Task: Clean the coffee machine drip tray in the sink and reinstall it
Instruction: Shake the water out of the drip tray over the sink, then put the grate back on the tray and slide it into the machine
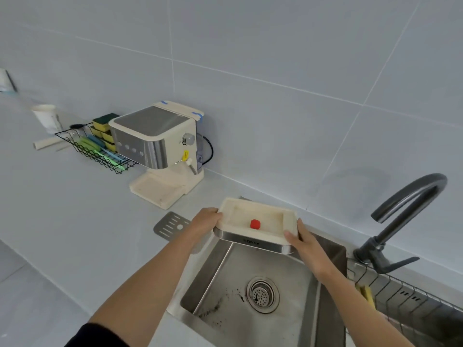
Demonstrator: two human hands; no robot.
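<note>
I hold the cream drip tray (240,216) with its steel front strip level above the far left corner of the steel sink (220,269). A small red float (255,224) sits inside the tray. My left hand (204,221) grips the tray's left end and my right hand (302,240) grips its right end. The cream and steel coffee machine (155,139) stands on the counter at the back left, its base slot (156,190) showing without the tray. The tray's slotted metal grate (170,225) lies flat on the counter, left of the sink.
A dark curved faucet (406,211) rises to the right of the sink. A wire rack (413,296) with a yellow sponge (367,294) hangs at the sink's right side. A black wire basket (97,151) of sponges and a white cup (47,118) stand left of the machine. Dark specks dot the sink floor near the drain (262,294).
</note>
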